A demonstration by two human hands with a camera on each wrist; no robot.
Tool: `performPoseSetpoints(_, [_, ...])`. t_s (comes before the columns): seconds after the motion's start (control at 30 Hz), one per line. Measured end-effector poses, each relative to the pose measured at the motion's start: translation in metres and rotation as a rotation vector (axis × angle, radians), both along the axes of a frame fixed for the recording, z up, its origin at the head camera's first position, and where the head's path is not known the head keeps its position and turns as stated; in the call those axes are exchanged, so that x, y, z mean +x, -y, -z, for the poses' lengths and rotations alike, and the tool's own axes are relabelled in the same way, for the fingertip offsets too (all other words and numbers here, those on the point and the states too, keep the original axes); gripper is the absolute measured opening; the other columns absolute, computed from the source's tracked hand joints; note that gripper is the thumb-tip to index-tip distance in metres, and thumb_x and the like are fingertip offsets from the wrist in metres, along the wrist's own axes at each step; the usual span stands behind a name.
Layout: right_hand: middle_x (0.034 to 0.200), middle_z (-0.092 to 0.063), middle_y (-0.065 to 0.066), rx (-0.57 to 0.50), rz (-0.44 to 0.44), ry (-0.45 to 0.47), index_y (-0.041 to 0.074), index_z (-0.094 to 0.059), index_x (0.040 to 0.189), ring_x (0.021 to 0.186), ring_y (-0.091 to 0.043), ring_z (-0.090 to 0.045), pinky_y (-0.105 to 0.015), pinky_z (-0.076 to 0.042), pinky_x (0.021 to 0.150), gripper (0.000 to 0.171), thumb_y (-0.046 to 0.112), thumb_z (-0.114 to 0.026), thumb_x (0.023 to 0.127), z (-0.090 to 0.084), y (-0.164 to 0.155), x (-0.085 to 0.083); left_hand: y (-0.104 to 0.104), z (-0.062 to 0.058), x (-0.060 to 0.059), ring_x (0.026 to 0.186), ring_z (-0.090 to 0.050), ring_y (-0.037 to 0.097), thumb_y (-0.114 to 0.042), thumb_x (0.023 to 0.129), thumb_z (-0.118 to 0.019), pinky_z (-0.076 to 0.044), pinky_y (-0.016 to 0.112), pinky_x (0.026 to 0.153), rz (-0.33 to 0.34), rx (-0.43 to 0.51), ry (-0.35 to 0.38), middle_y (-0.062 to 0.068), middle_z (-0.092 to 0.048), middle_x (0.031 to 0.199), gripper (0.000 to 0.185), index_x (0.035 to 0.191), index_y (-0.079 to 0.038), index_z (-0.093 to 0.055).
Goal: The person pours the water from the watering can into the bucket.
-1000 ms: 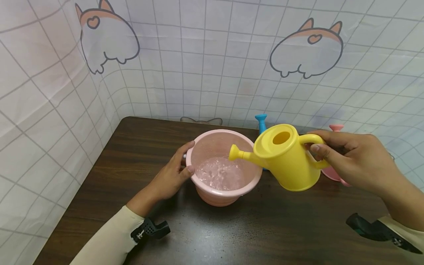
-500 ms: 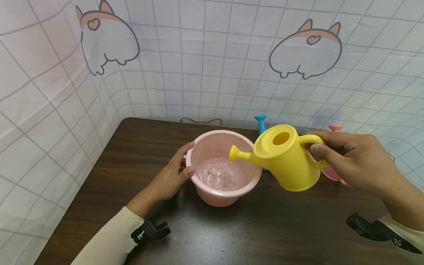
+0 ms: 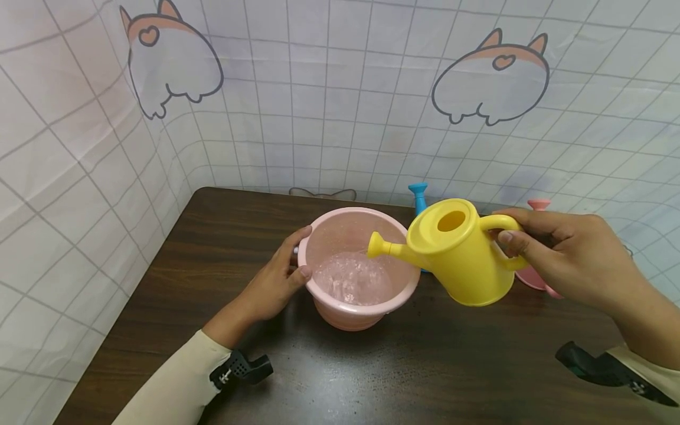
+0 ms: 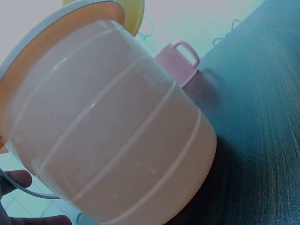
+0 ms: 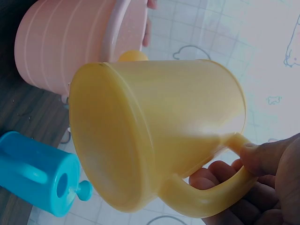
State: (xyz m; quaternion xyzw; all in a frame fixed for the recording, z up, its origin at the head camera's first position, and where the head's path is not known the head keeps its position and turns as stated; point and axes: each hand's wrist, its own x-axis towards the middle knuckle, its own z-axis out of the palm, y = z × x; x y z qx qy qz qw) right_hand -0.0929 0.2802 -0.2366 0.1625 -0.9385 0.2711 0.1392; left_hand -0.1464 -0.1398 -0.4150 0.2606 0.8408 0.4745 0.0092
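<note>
Already the pouring looks well under way: the pink bucket (image 3: 357, 268) on the dark wooden table (image 3: 425, 366) holds a shallow pool of rippling water (image 3: 353, 280) over its bottom, the level far below the rim, so I judge that most of the bucket's depth is unfilled. How much water is left to pour cannot be told, since the can's inside is hidden.

By size, the bucket comes first. It stands near the middle of the table, and the left hand (image 3: 276, 277) steadies it from the left, fingers curled over the rim with the thumb against the outer wall.

Next is the yellow watering can (image 3: 457, 254), held in the air just right of the bucket and tilted left, its spout (image 3: 385, 247) reaching over the bucket's right rim. The right hand (image 3: 558, 254) grips the can's handle, fingers wrapped through the loop and thumb on top. Its round top opening shows only a yellow interior; any water within is out of sight.

Smaller are two more cans on the far right side. A blue watering can (image 5: 35, 176) sits behind the yellow one, and a pink watering can (image 4: 180, 65) stands right of it, mostly hidden by the right hand in the head view. What either contains is not visible.
</note>
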Motion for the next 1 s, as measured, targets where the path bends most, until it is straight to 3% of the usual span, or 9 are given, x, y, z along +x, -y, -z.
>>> performPoseSetpoints(0.3, [0.09,-0.077,0.005,-0.013,0.009,0.016,0.025,-0.077,0.122,0.066,-0.008,-0.064,-0.018,-0.044,0.053,0.031,0.014,-0.078,0.093,0.0002,-0.0002,0.0002,-0.0007,-0.0021,-0.0005,0.114,-0.062,0.027,-0.079,0.096,-0.036,-0.052,0.049,0.09,0.003,-0.006,-0.003,0.018,-0.042,0.143,0.081,0.162,-0.037,-0.015])
performPoseSetpoints(0.53, [0.089,-0.077,0.006,-0.015,0.005,0.015,0.025,-0.077,0.122,0.058,-0.011,-0.057,-0.022,-0.039,0.045,0.031,0.014,-0.078,0.093,0.0003,-0.0008,0.0005,-0.0006,-0.0017,0.0,0.113,-0.062,0.026,-0.078,0.096,-0.036,-0.052,0.049,0.089,0.004,0.004,-0.002,0.019,-0.043,0.142,0.081,0.163,-0.035,-0.016])
performPoseSetpoints(0.73, [0.085,-0.075,0.016,-0.013,0.017,0.022,0.026,-0.077,0.122,0.048,-0.013,-0.05,-0.025,-0.034,0.04,0.03,0.016,-0.078,0.093,0.0007,-0.0005,0.0014,-0.0002,-0.0006,0.0003,0.114,-0.061,0.027,-0.078,0.096,-0.037,-0.052,0.049,0.09,0.001,-0.006,0.009,0.017,-0.041,0.144,0.08,0.162,-0.039,-0.014])
performPoseSetpoints(1.0, [0.087,-0.076,0.006,-0.007,-0.018,-0.021,0.024,-0.077,0.121,0.05,-0.011,-0.051,-0.023,-0.035,0.041,0.03,0.012,-0.078,0.093,-0.0005,0.0002,0.0004,0.0003,-0.0007,0.0001,0.113,-0.062,0.026,-0.075,0.098,-0.039,-0.052,0.049,0.09,-0.002,-0.001,0.0,0.017,-0.043,0.143,0.078,0.162,-0.039,-0.015])
